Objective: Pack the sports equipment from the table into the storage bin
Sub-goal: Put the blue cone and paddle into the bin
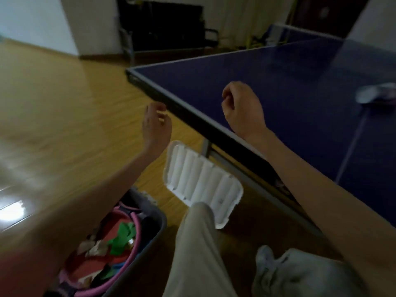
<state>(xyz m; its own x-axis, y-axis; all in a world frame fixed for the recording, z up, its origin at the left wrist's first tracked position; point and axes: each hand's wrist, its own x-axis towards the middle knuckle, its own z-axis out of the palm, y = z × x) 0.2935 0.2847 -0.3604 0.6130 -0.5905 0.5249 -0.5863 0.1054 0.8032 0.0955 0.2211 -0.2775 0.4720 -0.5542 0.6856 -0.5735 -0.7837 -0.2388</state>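
Head view, motion-blurred throughout. Left hand (155, 123) is raised at centre frame, over the floor just off the table corner; fingers loosely curved, apart, holding nothing. Right hand (241, 108) hangs above the blue table (267, 82), fingers curled inward toward the palm; nothing visible in it, though the far side of the fingers is hidden. Judgement: both hands are empty because they are between items, heading back toward the table for the next pick.

Storage bin (150, 213) sits on the floor at lower left, dark grey wall, right next to the person's leg (192, 243). Likely placed there so the drop from the table edge is short. Inside: a pink ring (132, 236) and mixed red and green pieces, too blurred to identify.

A white ribbed lid (203, 185) lies on the floor at centre-bottom, between the bin and the table leg; probably the bin's lid, set aside to keep the opening free.

One remaining object (375, 94), pale and blurred, sits on the table at the right edge of the frame. Cannot tell what it is. Judged to be the next item to pack; the right hand is nearer.
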